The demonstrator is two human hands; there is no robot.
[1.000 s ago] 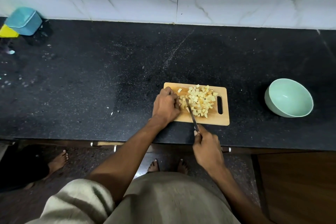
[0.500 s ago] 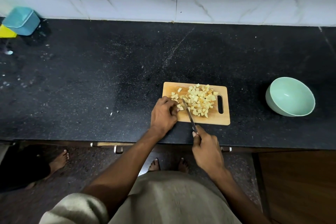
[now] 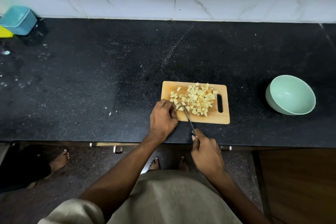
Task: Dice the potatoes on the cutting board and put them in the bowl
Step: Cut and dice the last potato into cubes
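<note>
Just right of the frame's centre, a wooden cutting board lies on the black desk, its handle slot at the right end. Diced potatoes are heaped across its middle and right, with a few loose pieces toward the upper left corner. The left hand comes in from the lower left on a bare forearm, knuckles up, fingers curled at the board's lower left edge; it seems to pinch a small potato piece there, though the fingertips are hidden. The right hand sits below the desk's front edge, wrapped round the handle of a knife, whose blade slants up and left to meet the pieces beside the left hand. A pale green bowl stands well apart at the right of the frame.
</note>
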